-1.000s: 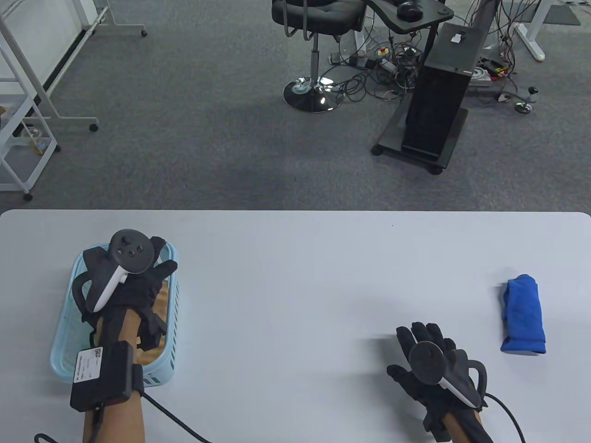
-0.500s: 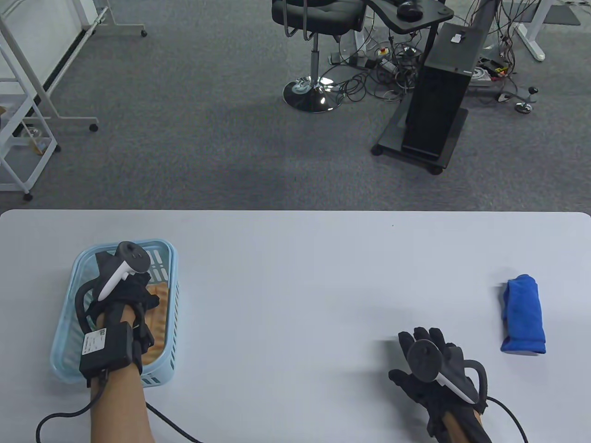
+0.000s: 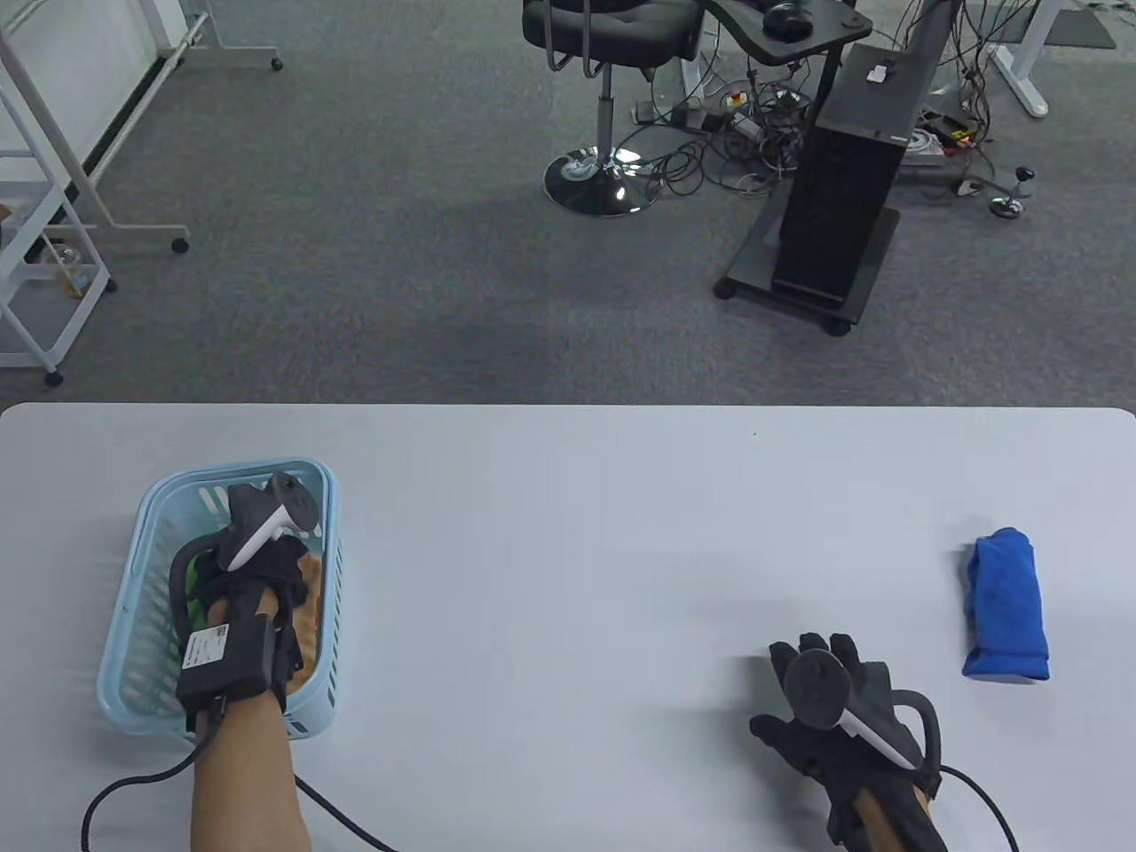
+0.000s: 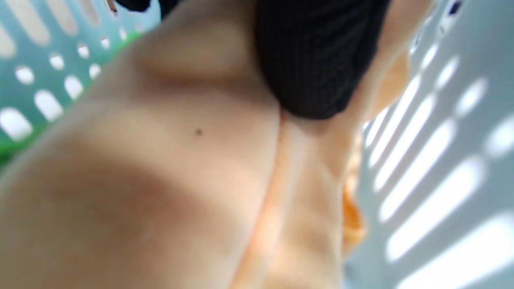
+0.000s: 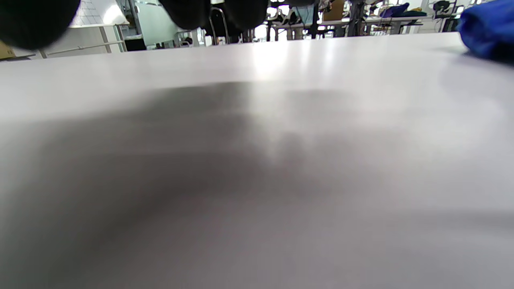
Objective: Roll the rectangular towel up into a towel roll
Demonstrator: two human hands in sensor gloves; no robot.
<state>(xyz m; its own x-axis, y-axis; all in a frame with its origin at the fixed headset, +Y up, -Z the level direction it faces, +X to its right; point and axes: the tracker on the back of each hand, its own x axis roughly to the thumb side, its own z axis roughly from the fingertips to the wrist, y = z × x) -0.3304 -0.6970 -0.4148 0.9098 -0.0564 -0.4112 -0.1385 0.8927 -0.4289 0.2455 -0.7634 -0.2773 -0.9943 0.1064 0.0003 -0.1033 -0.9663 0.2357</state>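
Beyond your bench (image 3: pixel 568 497): an office floor full of gear.
You see grey carpet (image 3: pixel 373 248), a black swivel chair (image 3: pixel 608 27) on a chrome base, a black computer tower (image 3: pixel 839 191) on a wheeled stand, a tangle of cables (image 3: pixel 754 133) between them, and white wheeled racks (image 3: pixel 53 222) at the far left.

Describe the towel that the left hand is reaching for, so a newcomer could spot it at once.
Look to the near left of the white table, where a light blue slotted basket sits. Inside it, under the left hand, lies an orange towel. Its pale orange colour sets it apart from the green cloth beside it and the blue towel roll far right.
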